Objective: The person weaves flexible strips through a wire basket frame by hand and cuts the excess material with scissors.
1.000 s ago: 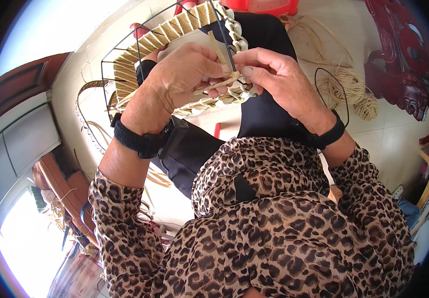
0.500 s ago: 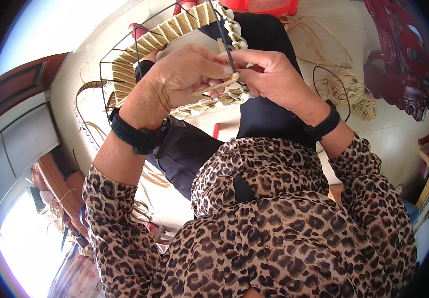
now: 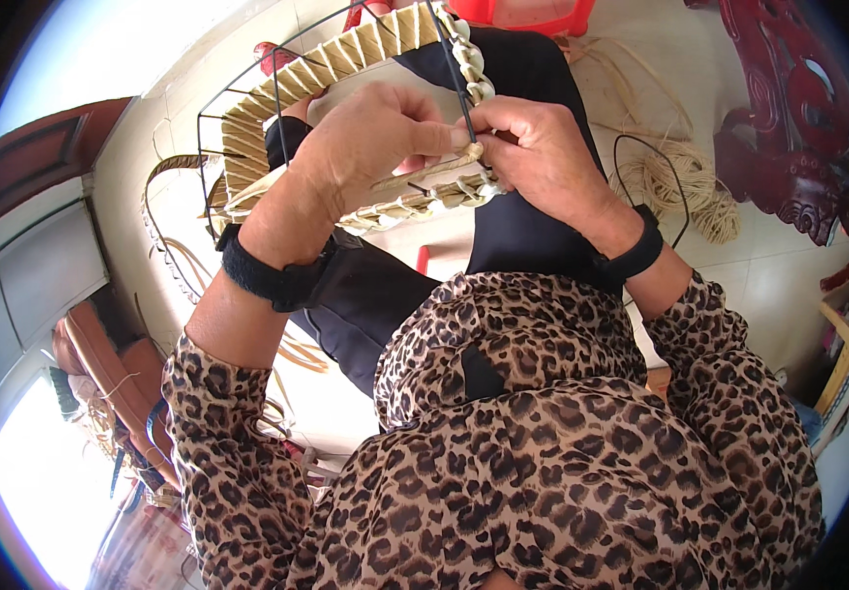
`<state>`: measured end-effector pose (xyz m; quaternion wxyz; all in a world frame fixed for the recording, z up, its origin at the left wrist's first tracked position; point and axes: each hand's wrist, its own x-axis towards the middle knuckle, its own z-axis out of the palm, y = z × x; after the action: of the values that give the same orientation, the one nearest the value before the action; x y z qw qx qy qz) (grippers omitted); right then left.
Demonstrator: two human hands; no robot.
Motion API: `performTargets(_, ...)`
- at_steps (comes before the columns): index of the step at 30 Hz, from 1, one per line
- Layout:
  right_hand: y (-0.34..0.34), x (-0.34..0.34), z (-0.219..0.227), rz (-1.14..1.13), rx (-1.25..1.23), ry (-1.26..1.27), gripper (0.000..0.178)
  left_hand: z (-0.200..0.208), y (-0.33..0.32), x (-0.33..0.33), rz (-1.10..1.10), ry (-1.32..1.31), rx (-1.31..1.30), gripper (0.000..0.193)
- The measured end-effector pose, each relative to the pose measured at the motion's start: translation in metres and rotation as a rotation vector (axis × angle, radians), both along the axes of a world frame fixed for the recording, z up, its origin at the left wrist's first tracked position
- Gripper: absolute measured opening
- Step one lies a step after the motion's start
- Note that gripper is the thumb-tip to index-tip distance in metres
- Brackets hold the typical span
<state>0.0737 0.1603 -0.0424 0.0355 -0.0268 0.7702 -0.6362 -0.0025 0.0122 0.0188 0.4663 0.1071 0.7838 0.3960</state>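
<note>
A basket with a black wire frame [image 3: 455, 79] rests over my lap, its side wrapped in tan strips [image 3: 346, 51] and its edge braided in pale green and white [image 3: 469, 61]. At the near right corner, a tan cord [image 3: 407, 174] loops around the upright wire. My left hand [image 3: 370, 138] pinches with thumb and forefinger at this wire, just above the loop. From the other side, my right hand [image 3: 547, 157] closes its fingers on the loop and wire. The right fingertips are partly hidden behind the corner.
Coils of tan cord [image 3: 680, 187] lie on the floor at right, with a black wire hoop [image 3: 619, 162] beside them. Carved dark red furniture [image 3: 788, 138] stands beyond. A red plastic stool [image 3: 533, 14] is at the top. Loose strips [image 3: 302, 354] lie below my left forearm.
My left hand's lower fingers have drawn away from beneath the cord, leaving more of it visible. The wire corner has shifted slightly right; both hands stay at it.
</note>
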Motion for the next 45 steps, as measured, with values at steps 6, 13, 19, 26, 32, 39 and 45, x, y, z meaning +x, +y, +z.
performTargets(6, 0.001, -0.009, 0.002, 0.021, 0.155, 0.079, 0.011, -0.008, -0.010, 0.005, 0.009, 0.063, 0.286, 0.005)
performTargets(13, 0.003, -0.006, 0.002, 0.015, 0.165, 0.010, 0.016, -0.005, -0.009, 0.003, -0.072, 0.067, 0.257, 0.009)
performTargets(19, 0.005, -0.002, 0.004, 0.028, 0.157, 0.083, 0.008, -0.009, -0.009, 0.002, -0.226, 0.197, 0.315, 0.006)
performTargets(26, 0.011, -0.004, 0.012, 0.125, 0.199, 0.089, 0.010, -0.009, -0.015, 0.000, -0.378, 0.407, 0.306, 0.010)
performTargets(32, 0.022, -0.004, 0.021, 0.155, 0.281, 0.113, 0.010, -0.003, -0.015, -0.003, -0.435, 0.511, 0.240, 0.008)
performTargets(39, 0.022, 0.002, 0.020, 0.061, 0.271, 0.172, 0.011, 0.003, -0.012, -0.003, -0.286, 0.197, 0.197, 0.005)
performTargets(45, 0.022, 0.000, 0.021, 0.004, 0.242, 0.306, 0.006, 0.007, -0.010, -0.003, -0.224, 0.203, 0.121, 0.005)
